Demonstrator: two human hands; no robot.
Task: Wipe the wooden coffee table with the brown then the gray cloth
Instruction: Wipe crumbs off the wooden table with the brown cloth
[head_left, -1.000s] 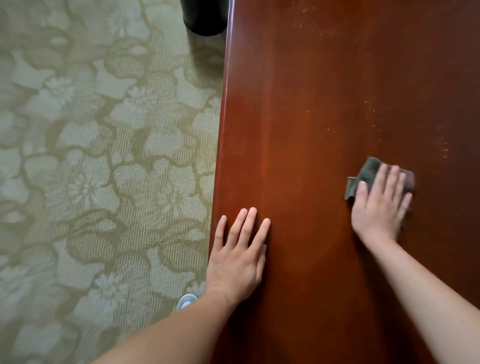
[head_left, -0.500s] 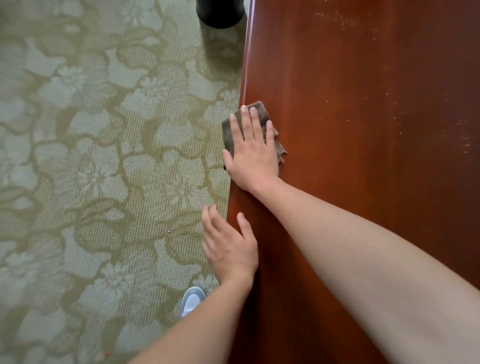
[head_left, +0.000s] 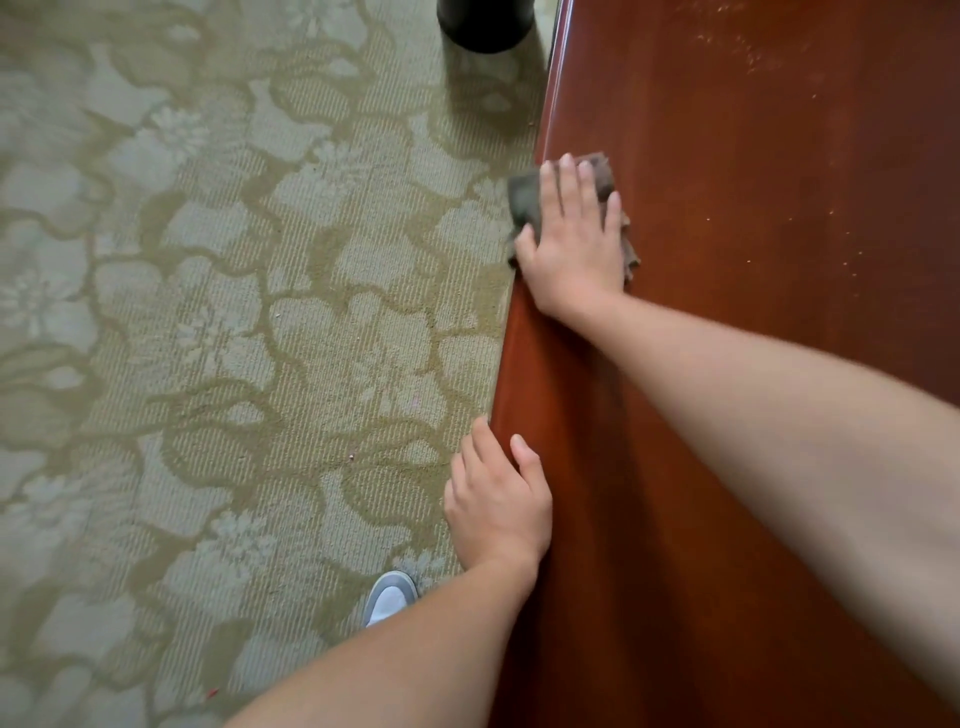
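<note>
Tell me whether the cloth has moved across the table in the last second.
Yes. The cloth under the right hand went from well inside the table to its left edge, where it now overhangs toward the carpet.

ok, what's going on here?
A person is wiping a wooden coffee table. The right hand presses flat, fingers straight, on a dark cloth at the table's left edge, with part of the cloth sticking out past the edge over the carpet. The left hand rests against the same edge nearer the body, holding nothing. Light specks show on the far tabletop.
</note>
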